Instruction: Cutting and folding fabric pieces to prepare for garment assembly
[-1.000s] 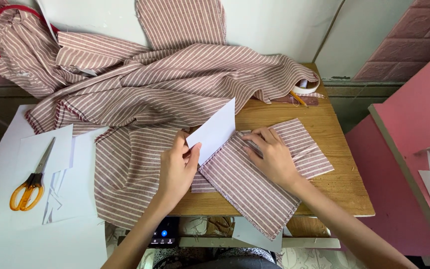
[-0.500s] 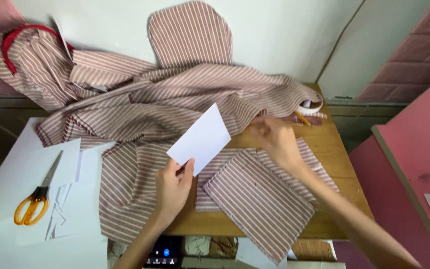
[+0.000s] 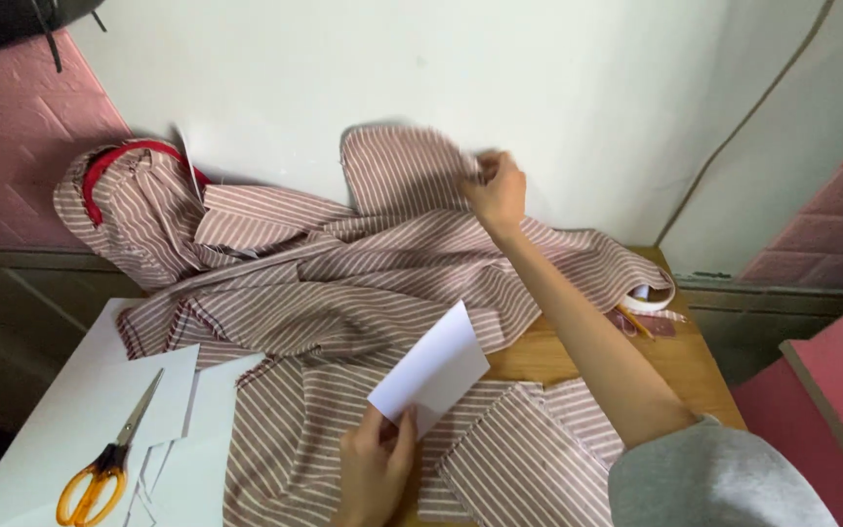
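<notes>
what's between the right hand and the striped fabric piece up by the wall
Nothing visible: the right hand already pinches the edge of the upright striped fabric piece against the wall. The left hand holds a white paper card nearer the person.

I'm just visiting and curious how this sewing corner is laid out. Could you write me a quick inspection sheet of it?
Surface: wooden table, mostly draped; white board to its left.
Job's things: striped fabric; white paper piece; folded striped pieces.
Clutter: orange-handled scissors on the white board; paper offcuts; tape roll at the table's far right.
Grips: left hand pinches the paper; right hand grasps the fabric's raised top edge.
Cables: a thin cable runs up the wall.
Surroundings: white wall, pink brick panels.
</notes>
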